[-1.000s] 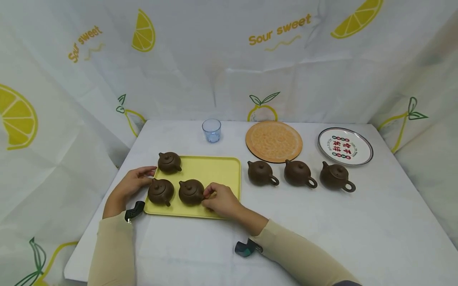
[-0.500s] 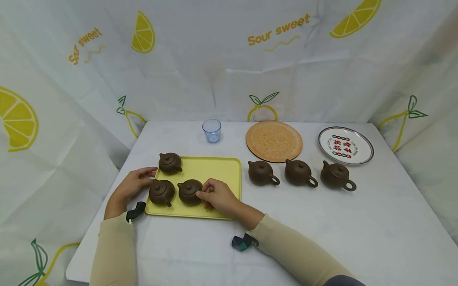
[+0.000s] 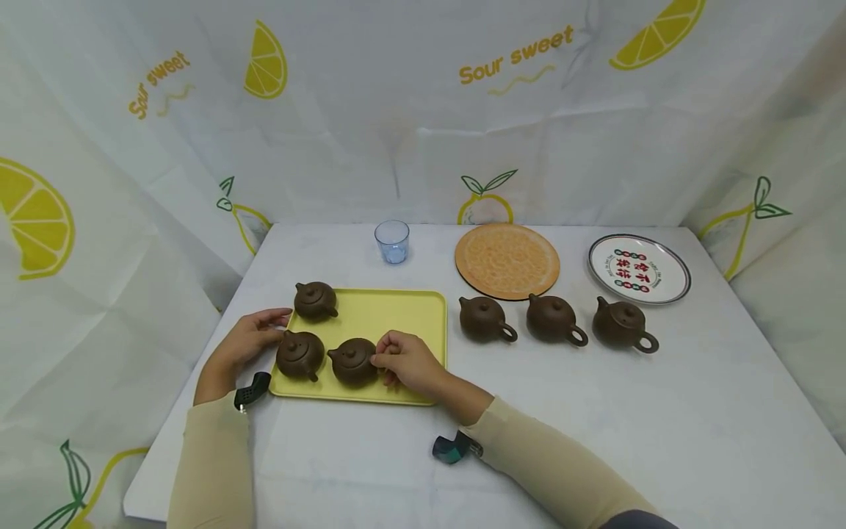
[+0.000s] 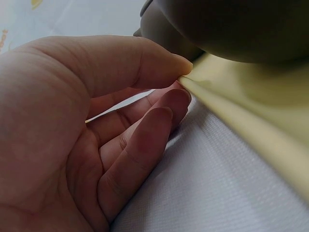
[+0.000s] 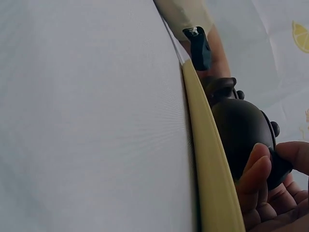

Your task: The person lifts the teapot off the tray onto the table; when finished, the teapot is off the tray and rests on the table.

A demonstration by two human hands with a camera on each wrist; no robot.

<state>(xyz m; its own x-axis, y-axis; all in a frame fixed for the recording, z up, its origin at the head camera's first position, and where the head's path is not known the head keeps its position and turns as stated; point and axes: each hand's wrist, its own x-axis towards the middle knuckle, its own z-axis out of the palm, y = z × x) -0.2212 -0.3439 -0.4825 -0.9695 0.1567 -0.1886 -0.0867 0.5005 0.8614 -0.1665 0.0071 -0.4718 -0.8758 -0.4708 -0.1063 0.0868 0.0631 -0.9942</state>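
Observation:
A yellow tray [image 3: 396, 312] bears three dark brown teapots on its left half. My left hand [image 3: 244, 342] is at the tray's left side. In the left wrist view its thumb [image 4: 166, 63] and fingers pinch the tray's rim. With thumb and fingers, my right hand [image 3: 413, 367] pinches the handle of the front middle teapot [image 3: 352, 364]; the fingers hide most of that handle in the head view. Left of it sits the front left teapot [image 3: 300, 357], and behind that the back left teapot [image 3: 315, 302], near the tray's corner.
Three more brown teapots stand in a row right of the tray: one near it [image 3: 482, 320], a middle one [image 3: 551, 319] and a right one [image 3: 619, 325]. Behind are a blue glass [image 3: 393, 244], a round orange mat [image 3: 507, 261] and a white plate [image 3: 670, 275] with printed characters.
The front middle teapot has shifted slightly left, then back right and toward the tray's near edge, with my right hand at its handle. My left hand has stayed at the tray's rim.

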